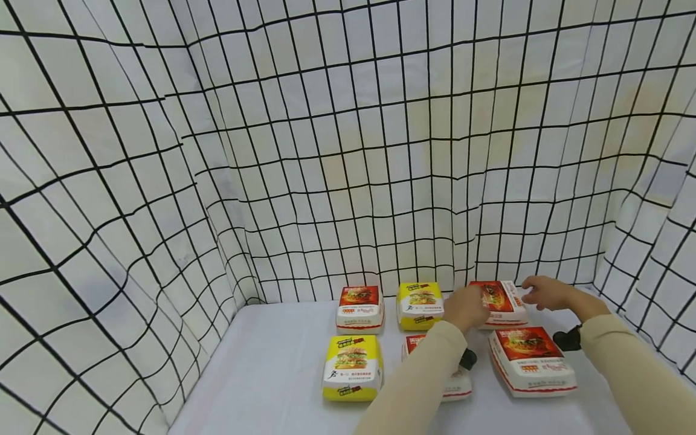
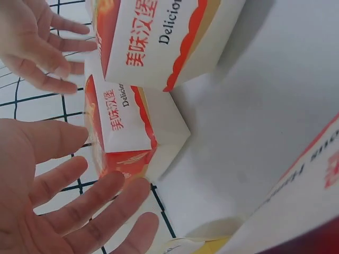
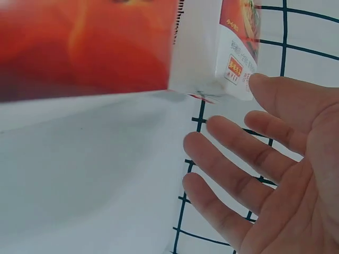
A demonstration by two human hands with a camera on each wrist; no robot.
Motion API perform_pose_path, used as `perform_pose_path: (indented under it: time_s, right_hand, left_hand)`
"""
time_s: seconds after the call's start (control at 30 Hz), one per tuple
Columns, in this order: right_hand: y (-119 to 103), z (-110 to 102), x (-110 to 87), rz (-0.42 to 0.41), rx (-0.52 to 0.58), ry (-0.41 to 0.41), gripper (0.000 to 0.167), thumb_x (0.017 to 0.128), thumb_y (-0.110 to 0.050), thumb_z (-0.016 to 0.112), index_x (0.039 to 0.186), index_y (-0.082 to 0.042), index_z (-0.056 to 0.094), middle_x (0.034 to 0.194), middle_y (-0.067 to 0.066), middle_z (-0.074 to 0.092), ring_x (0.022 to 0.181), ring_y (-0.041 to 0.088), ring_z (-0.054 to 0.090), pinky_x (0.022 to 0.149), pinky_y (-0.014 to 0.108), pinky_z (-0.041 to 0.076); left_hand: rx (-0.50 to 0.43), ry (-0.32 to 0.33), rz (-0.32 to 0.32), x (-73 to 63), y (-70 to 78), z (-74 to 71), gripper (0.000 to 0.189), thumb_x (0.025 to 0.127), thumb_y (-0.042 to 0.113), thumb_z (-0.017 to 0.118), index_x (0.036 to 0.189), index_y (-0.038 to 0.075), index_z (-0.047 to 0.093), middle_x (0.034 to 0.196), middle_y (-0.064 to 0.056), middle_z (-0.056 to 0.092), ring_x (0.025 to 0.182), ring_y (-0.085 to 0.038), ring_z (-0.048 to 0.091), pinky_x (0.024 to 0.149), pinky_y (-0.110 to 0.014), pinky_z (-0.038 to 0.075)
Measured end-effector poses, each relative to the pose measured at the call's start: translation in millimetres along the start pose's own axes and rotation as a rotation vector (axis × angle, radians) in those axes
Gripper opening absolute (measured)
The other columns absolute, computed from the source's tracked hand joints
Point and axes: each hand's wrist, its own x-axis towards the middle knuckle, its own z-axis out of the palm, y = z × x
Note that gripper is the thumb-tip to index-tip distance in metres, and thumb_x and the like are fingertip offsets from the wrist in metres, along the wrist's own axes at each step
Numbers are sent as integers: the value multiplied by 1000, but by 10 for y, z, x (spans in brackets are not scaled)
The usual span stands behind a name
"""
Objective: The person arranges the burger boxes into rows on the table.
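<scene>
A red-and-white burger box (image 1: 502, 311) sits in the back row at the right, turned slightly askew. My left hand (image 1: 466, 307) is at its left side, fingers spread in the left wrist view, with fingertips overlapping the box (image 2: 127, 124); I cannot tell whether they touch it. On the opposite side is my right hand (image 1: 549, 293), its fingers apart and slightly bent in the right wrist view, the thumb close to the box (image 3: 238, 61). Neither hand grips anything. Another red-and-white burger box (image 1: 533, 362) lies nearer, between the forearms.
Left in the back row stand a red-and-white box (image 1: 360, 309) and a yellow box (image 1: 420, 306). A yellow box (image 1: 353, 368) is in front, and another red box (image 1: 457, 386) is partly behind my left sleeve. Black-gridded white cloth (image 1: 348, 151) walls the white table (image 1: 261, 368).
</scene>
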Motion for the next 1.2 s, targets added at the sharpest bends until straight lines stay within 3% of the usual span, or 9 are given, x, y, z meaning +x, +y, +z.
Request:
perform_pose_path:
  time_s: [0.13, 0.23, 0.37, 0.47, 0.6, 0.9, 1.2]
  right_hand:
    - [-42, -23, 5, -26, -12, 45, 51, 100, -17, 61, 132, 20, 44, 120, 42, 57, 99, 46, 65, 80, 53, 57]
    - [-70, -13, 15, -45, -40, 87, 53, 99, -16, 62, 133, 20, 45, 126, 44, 54, 110, 54, 60, 85, 57, 55]
    - [-89, 30, 64, -43, -57, 90, 62, 97, -19, 64, 143, 16, 40, 142, 46, 42, 130, 64, 41, 98, 69, 45]
    - [-91, 61, 119, -14, -42, 48, 69, 96, -22, 65, 149, 13, 35, 149, 45, 34, 136, 65, 32, 103, 73, 38]
    - [-78, 83, 168, -9, -33, 11, 71, 96, -22, 67, 149, 12, 35, 148, 45, 34, 135, 65, 34, 103, 73, 38]
    - [-92, 105, 148, -6, -20, 31, 71, 95, -22, 69, 146, 14, 36, 145, 48, 30, 132, 65, 34, 105, 74, 35]
    - [-71, 107, 137, -7, -59, 17, 74, 94, -25, 69, 145, 17, 35, 144, 49, 30, 134, 67, 31, 106, 75, 34]
  left_hand:
    - [-5, 8, 12, -4, 56, -6, 11, 87, 31, 78, 87, 23, 72, 89, 11, 69, 80, -9, 57, 72, -31, 49]
    - [10, 0, 26, -6, 92, 16, 15, 87, 35, 78, 83, 23, 70, 86, 11, 68, 77, -10, 56, 68, -30, 47]
    - [16, -33, 24, -27, 116, 31, 20, 88, 39, 78, 102, 27, 71, 98, 13, 71, 83, -9, 59, 74, -30, 50]
    - [-5, -83, 10, -55, 117, 37, 31, 88, 40, 78, 116, 29, 70, 105, 13, 71, 86, -11, 59, 78, -31, 51]
    - [-31, -128, -13, -91, 107, 43, 35, 88, 41, 78, 120, 28, 69, 106, 11, 71, 87, -14, 59, 81, -33, 52]
    - [-67, -123, -15, -98, 83, 48, 29, 87, 37, 79, 114, 28, 71, 98, 11, 69, 82, -14, 56, 77, -33, 49]
    - [-25, -98, -28, -78, 81, 81, 44, 85, 38, 80, 127, 33, 68, 113, 12, 71, 89, -14, 60, 80, -35, 51]
